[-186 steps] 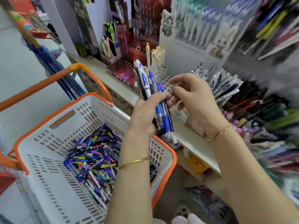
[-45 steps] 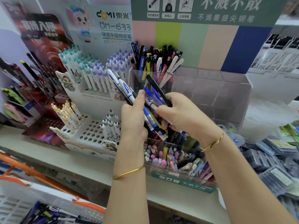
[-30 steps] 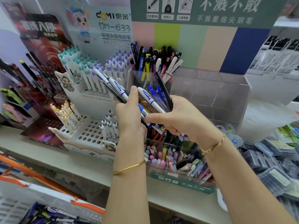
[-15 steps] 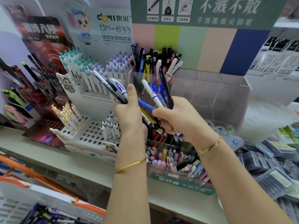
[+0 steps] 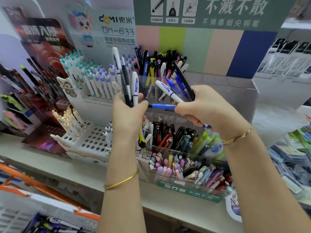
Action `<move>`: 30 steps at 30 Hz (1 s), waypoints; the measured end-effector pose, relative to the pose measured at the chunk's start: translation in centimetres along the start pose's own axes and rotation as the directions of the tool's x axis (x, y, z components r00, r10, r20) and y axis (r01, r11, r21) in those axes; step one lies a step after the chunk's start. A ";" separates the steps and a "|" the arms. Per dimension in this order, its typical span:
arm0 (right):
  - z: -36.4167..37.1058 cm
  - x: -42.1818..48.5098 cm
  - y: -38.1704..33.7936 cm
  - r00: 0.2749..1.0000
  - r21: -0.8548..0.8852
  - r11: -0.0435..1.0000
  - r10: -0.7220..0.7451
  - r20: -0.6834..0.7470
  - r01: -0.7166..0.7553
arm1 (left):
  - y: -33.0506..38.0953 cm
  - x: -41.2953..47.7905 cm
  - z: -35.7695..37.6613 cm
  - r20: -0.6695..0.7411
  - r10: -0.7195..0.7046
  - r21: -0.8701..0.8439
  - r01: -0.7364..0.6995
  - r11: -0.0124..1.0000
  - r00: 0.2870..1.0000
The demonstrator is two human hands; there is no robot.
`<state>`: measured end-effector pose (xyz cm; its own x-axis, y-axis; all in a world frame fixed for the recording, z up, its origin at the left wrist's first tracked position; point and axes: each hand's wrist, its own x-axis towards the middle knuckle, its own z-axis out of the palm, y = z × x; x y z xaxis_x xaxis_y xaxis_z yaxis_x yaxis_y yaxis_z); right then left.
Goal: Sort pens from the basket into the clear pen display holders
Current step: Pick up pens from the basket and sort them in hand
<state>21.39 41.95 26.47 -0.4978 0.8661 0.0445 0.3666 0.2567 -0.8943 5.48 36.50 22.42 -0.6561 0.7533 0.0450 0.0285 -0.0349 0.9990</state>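
My left hand [image 5: 128, 113] grips a small upright bunch of white and black pens [image 5: 127, 81] in front of the clear tiered display holder [image 5: 239, 98]. My right hand [image 5: 207, 108] grips a second bunch of blue, white and black pens [image 5: 175, 86], fanned up and to the left. A single blue pen [image 5: 161, 106] lies level between the two hands, its ends touching both. The holder's back left compartment holds mixed pens [image 5: 158, 64]; its back right part looks bare. The white and orange basket [image 5: 50, 202] with more pens shows at the bottom left.
A white DOMI rack [image 5: 94, 140] with holes and upright white pens stands left of the holder. A dark red display [image 5: 38, 64] sits further left. Lower holder tiers are packed with black, red and pastel pens [image 5: 181, 167]. Packaged goods [image 5: 292, 153] lie to the right on the shelf.
The bunch has split: my left hand now holds its pens upright and apart, my right hand has drawn its pens rightward, and one blue pen lies level between them.
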 end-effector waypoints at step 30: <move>4.1 0.7 2.1 0.942 0.351 0.928 -0.004 -0.335 0.129 | -1.4 -0.8 0.5 0.459 -0.213 -0.294 0.374 0.880 0.862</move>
<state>18.58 41.38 22.82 -0.2068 0.9588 0.1948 0.0003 0.1991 -0.9800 6.36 36.26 21.01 -0.2255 0.9586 -0.1736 -0.4418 0.0582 0.8952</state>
